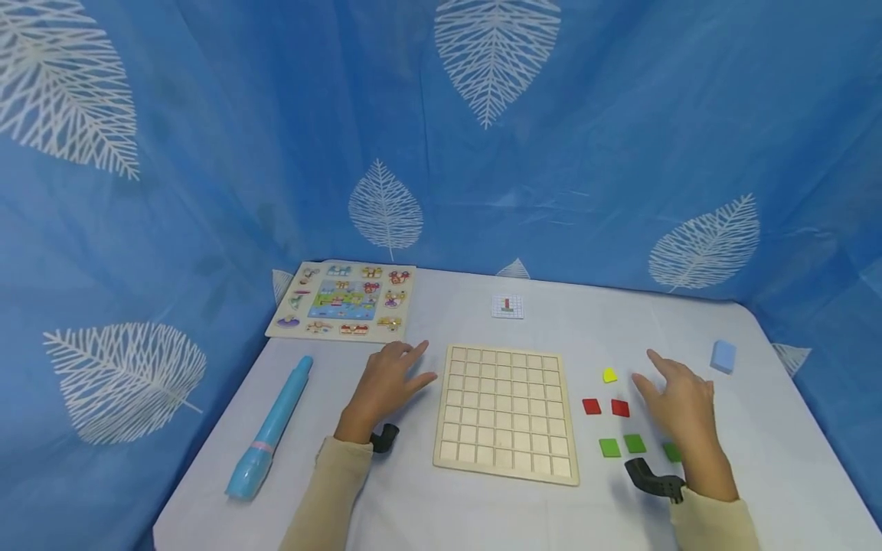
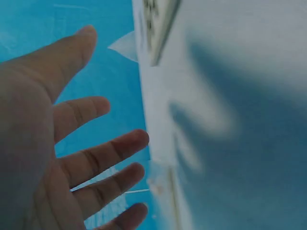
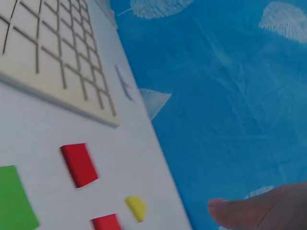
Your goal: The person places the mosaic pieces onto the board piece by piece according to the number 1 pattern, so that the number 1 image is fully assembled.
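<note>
A wooden grid board [image 1: 506,413] lies mid-table, its square cells bare. Left of it hovers my left hand [image 1: 389,383], fingers spread and holding nothing; the left wrist view shows the palm and fingers [image 2: 100,163] apart. On the other side my right hand [image 1: 678,402] is held over the table beside the small tiles, thumb and fingers apart with nothing between them. Near it lie a yellow piece [image 1: 609,375] with a rounded edge, two red square tiles [image 1: 592,406] and green square tiles [image 1: 609,448], one partly hidden by the hand.
Behind the board lies a small pattern card [image 1: 507,307]. A picture puzzle board [image 1: 342,301] sits at the back left, with a blue tube-shaped object [image 1: 270,428] in front of it. At far right is a light-blue block [image 1: 723,357]. Blue curtains [image 1: 551,191] hang around the table.
</note>
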Demonstrator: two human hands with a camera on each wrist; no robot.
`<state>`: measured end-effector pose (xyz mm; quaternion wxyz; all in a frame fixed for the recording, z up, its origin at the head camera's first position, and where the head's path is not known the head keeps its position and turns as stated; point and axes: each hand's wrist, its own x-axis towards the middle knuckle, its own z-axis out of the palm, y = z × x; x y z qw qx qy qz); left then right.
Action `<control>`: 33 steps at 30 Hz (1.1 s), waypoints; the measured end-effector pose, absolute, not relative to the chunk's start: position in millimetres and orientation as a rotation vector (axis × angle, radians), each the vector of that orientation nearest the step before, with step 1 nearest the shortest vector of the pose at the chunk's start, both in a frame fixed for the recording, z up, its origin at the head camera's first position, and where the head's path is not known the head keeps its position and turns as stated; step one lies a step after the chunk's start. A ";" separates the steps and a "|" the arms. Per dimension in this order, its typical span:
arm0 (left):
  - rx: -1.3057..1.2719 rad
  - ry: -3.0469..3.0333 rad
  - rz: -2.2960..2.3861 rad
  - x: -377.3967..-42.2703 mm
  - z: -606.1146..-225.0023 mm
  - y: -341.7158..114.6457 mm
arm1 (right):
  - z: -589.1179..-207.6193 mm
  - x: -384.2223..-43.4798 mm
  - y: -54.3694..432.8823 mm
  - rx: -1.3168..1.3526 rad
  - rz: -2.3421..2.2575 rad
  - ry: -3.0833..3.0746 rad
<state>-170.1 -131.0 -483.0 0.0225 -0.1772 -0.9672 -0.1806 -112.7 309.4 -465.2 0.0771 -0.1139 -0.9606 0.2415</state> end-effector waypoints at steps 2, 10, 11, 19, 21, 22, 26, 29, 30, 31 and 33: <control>-0.553 -3.003 -0.554 -173.4 -490.2 -129.8 | -474.7 -115.8 311.3 -0.357 0.759 -2.891; -0.567 -3.119 -0.713 -176.0 -511.2 -125.8 | -509.1 -120.4 317.4 -0.371 0.802 -2.916; -0.570 -3.129 -0.741 -176.0 -511.7 -125.7 | -512.5 -121.6 318.1 -0.359 0.814 -2.918; -0.680 -3.109 -0.855 -177.4 -511.0 -124.6 | -528.3 -130.2 322.1 -0.326 0.870 -2.904; -0.704 -3.105 -0.845 -178.2 -511.7 -124.4 | -529.1 -131.2 321.3 -0.333 0.866 -2.916; -0.714 -3.106 -0.837 -178.6 -512.2 -124.4 | -529.2 -131.3 320.6 -0.337 0.862 -2.923; -0.741 -3.104 -0.809 -178.6 -515.0 -125.8 | -529.8 -130.4 317.2 -0.345 0.830 -2.934; -0.744 -3.094 -0.809 -179.2 -517.5 -126.6 | -529.9 -130.6 315.0 -0.334 0.800 -2.930; -0.743 -3.090 -0.810 -179.5 -518.3 -126.8 | -529.9 -131.0 314.3 -0.331 0.794 -2.930; -0.742 -3.087 -0.811 -179.8 -518.9 -126.9 | -530.1 -131.6 313.7 -0.330 0.794 -2.930; -0.739 -3.087 -0.814 -180.5 -520.4 -126.9 | -529.8 -132.0 311.9 -0.331 0.790 -2.926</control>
